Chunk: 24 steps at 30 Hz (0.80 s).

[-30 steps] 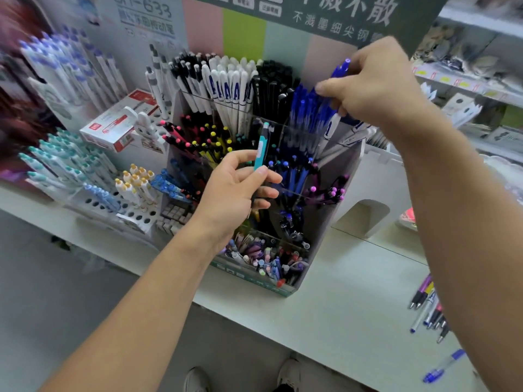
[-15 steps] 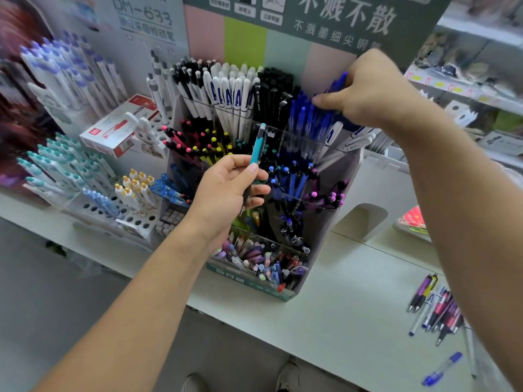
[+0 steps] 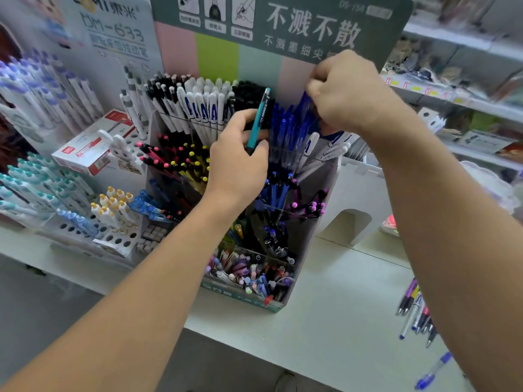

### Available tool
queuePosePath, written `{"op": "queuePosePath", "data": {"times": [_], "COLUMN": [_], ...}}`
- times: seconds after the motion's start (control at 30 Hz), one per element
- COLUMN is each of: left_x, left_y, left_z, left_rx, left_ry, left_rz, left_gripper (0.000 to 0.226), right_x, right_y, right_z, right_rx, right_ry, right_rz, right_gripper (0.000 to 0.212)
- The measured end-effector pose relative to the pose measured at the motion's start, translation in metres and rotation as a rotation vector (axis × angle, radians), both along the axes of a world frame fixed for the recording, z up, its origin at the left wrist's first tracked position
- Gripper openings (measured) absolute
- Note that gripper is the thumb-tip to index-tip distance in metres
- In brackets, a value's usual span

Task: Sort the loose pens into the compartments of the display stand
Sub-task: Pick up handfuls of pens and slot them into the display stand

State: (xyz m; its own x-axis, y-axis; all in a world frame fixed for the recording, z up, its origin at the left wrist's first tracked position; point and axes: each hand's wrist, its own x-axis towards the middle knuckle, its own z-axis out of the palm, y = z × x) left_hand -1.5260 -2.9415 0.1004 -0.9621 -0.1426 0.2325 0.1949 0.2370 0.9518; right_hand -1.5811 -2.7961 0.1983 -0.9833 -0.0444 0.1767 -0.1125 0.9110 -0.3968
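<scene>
- The display stand (image 3: 314, 244) sits on the white bench (image 3: 325, 321), and most of its compartments already look well stocked: black, white and blue pens along the back row, pink- and yellow-tipped ones in the middle, mixed colours at the front. I judge the sorting to be well under way but not finished.
- The left hand (image 3: 237, 162) is in front of the stand's middle rows, fingers curled round the lower end of a teal pen (image 3: 259, 120). The pen stands nearly upright, its top reaching up in front of the black pens (image 3: 249, 94) in the back row; it is not yet in any compartment.
- The right hand (image 3: 348, 94) is over the back-row compartment of blue pens (image 3: 285, 123), fingers curled and pinching the top of a blue pen (image 3: 304, 101). That pen's lower part is among the others there, so it appears to be going in or nearly seated.
- Further right, a cluster of loose pens (image 3: 416, 309) lies on the bench near the right forearm, well apart from the stand and from both hands.
- One more blue pen lies alone near the bench's front edge (image 3: 433, 372). These, with the teal pen, are what remains to sort.
</scene>
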Motion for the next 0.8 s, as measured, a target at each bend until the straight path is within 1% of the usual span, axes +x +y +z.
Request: {"op": "queuePosePath", "data": {"times": [0.03, 0.13, 0.2, 0.23, 0.27, 0.3, 0.37, 0.43, 0.5, 0.57, 0.63, 0.67, 0.7, 0.73, 0.77, 0.8], "left_x": [-0.001, -0.001, 0.000, -0.001, -0.001, -0.003, -0.005, -0.005, -0.003, 0.000, 0.005, 0.006, 0.008, 0.010, 0.011, 0.012], "left_y": [0.003, 0.007, 0.006, 0.005, 0.004, 0.003, 0.003, 0.002, -0.002, -0.008, -0.015, -0.021, -0.027, -0.035, -0.042, -0.049], "left_z": [-0.002, -0.009, -0.014, -0.016, -0.018, -0.018, -0.015, -0.011, -0.008, -0.009, -0.013, -0.016, -0.019, -0.022, -0.025, -0.027], "left_rx": [0.044, 0.202, 0.253, 0.251, 0.237, 0.226, 0.242, 0.309, 0.442, 0.516, 0.516, 0.504, 0.485, 0.451, 0.409, 0.361], "left_ry": [-0.013, -0.047, -0.041, -0.032, -0.026, -0.021, -0.028, -0.073, -0.134, -0.168, -0.174, -0.167, -0.157, -0.139, -0.115, -0.089], "left_rz": [-0.009, -0.041, -0.051, -0.057, -0.065, -0.070, -0.066, -0.050, -0.067, -0.095, -0.108, -0.114, -0.119, -0.123, -0.128, -0.138], "left_gripper": [0.039, 0.042, 0.043, 0.044, 0.044, 0.044, 0.041, 0.032, 0.020, 0.026, 0.031, 0.032, 0.031, 0.029, 0.026, 0.025], "right_x": [-0.001, -0.003, -0.002, 0.001, 0.001, 0.000, -0.001, -0.001, -0.006, -0.010, -0.005, 0.000, 0.006, 0.014, 0.021, 0.028], "right_y": [-0.001, 0.001, 0.010, 0.015, 0.020, 0.023, 0.019, 0.011, 0.009, 0.009, 0.004, 0.001, -0.003, -0.007, -0.014, -0.023], "right_z": [-0.001, -0.011, -0.013, -0.014, -0.015, -0.017, -0.018, -0.017, -0.016, -0.015, -0.014, -0.013, -0.013, -0.012, -0.014, -0.018], "right_rx": [-0.046, -0.302, -0.469, -0.510, -0.490, -0.397, -0.165, -0.082, 0.022, 0.126, 0.176, 0.182, 0.145, 0.061, -0.050, -0.155], "right_ry": [-0.043, -0.135, -0.181, -0.182, -0.138, -0.067, 0.025, -0.021, -0.053, -0.061, -0.023, 0.064, 0.160, 0.192, 0.131, 0.011], "right_rz": [-0.001, 0.041, 0.049, 0.032, 0.003, -0.011, 0.050, 0.141, 0.123, 0.076, 0.100, 0.091, 0.083, 0.106, 0.165, 0.225], "right_gripper": [0.026, 0.027, 0.026, 0.022, 0.018, 0.016, 0.018, 0.020, 0.024, 0.025, 0.023, 0.022, 0.023, 0.024, 0.029, 0.034]}}
